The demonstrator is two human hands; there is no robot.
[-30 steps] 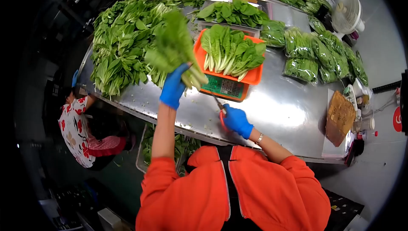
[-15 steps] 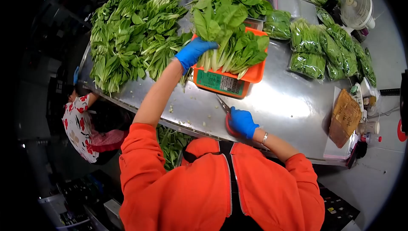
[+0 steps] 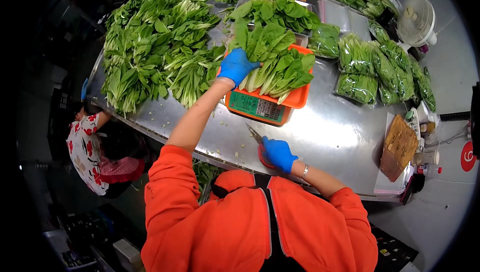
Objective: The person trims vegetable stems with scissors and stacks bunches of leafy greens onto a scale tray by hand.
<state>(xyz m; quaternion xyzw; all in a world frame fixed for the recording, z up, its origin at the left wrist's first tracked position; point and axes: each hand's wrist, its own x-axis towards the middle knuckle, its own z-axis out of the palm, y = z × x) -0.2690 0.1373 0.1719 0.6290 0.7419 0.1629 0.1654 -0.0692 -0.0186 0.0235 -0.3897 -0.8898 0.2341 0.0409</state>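
Observation:
My left hand (image 3: 238, 67), in a blue glove, is closed on leafy greens (image 3: 267, 47) at the left side of an orange tray (image 3: 298, 99). Its thumb points right across the stalks, while the other fingers are mostly hidden. The tray rests on an orange digital scale (image 3: 257, 108) with a lit green display and a keypad. Lower down, near the table's front edge, my gloved right hand (image 3: 280, 154) is wrapped round the red handle of scissors (image 3: 255, 134). Their blades point up and left toward the scale.
A large heap of loose greens (image 3: 145, 47) covers the left of the metal table (image 3: 330, 137). Bagged greens (image 3: 357, 67) lie to the right, near a white fan (image 3: 417, 19) and a wooden board (image 3: 398, 147). Another tray of greens (image 3: 280, 12) stands behind. Other people work at the far and left edges.
The greens under my left hand have come down from a raised position onto the tray, and that hand has shifted slightly right. The display digits differ. My right hand still holds the scissors.

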